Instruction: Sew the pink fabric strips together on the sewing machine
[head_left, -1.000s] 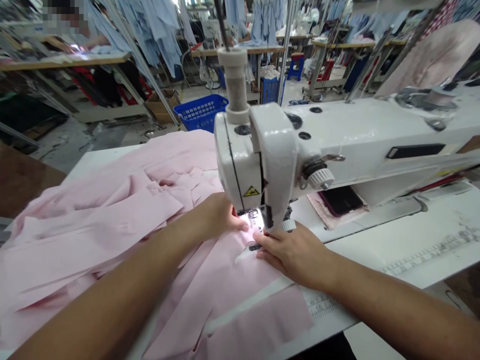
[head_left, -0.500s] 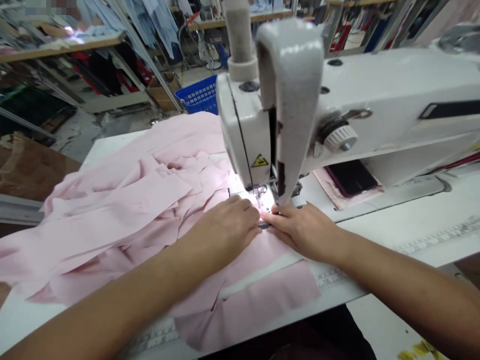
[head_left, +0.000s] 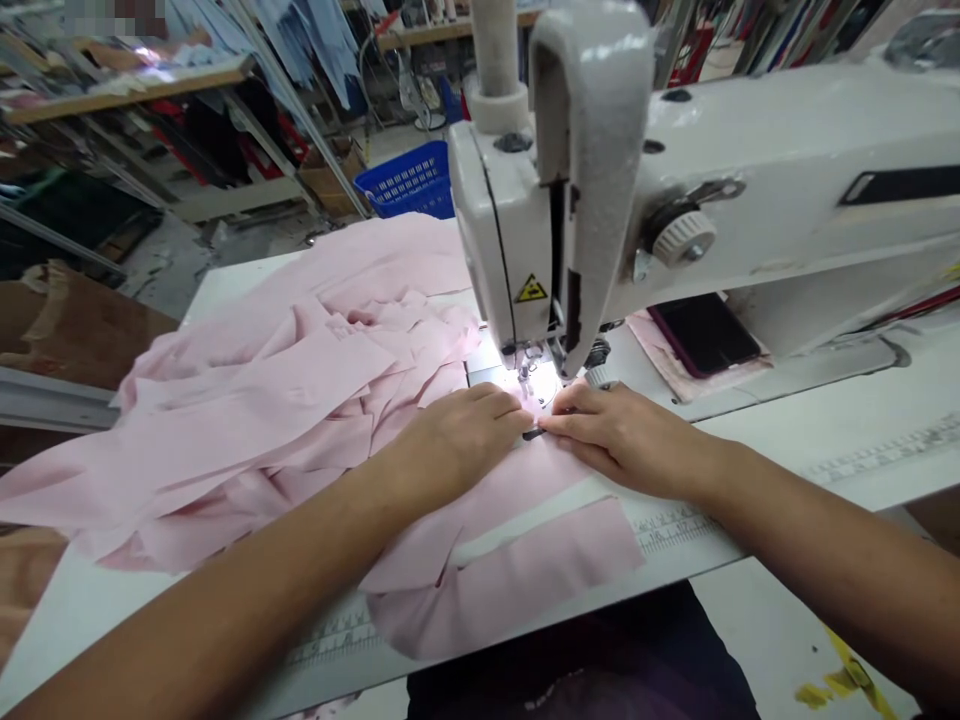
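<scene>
My left hand [head_left: 457,440] lies at the front left of the sewing machine's needle area, its fingers bent and pressed together on a piece of pink fabric [head_left: 525,490]. From the other side, my right hand [head_left: 626,440] pinches the same fabric with thumb and forefinger. The fingertips of both hands nearly meet just in front of the lit presser foot [head_left: 527,375]. The sewing machine [head_left: 506,240] stands over them, and the fabric's edge at the foot is partly hidden by my fingers. A pile of pink cloth pieces [head_left: 262,400] spreads left of my left hand.
A dark phone [head_left: 705,335] rests on folded pink cloth under the machine arm. Another pink strip [head_left: 540,570] lies along the table's front edge, by a printed ruler [head_left: 675,530]. Behind the table are a blue basket [head_left: 409,180] and, at left, a cardboard box [head_left: 82,325].
The camera view has shifted slightly, so the machine and table appear a little higher and further right. Both hands stay on the pink fabric by the presser foot, with fingers slightly rearranged.
</scene>
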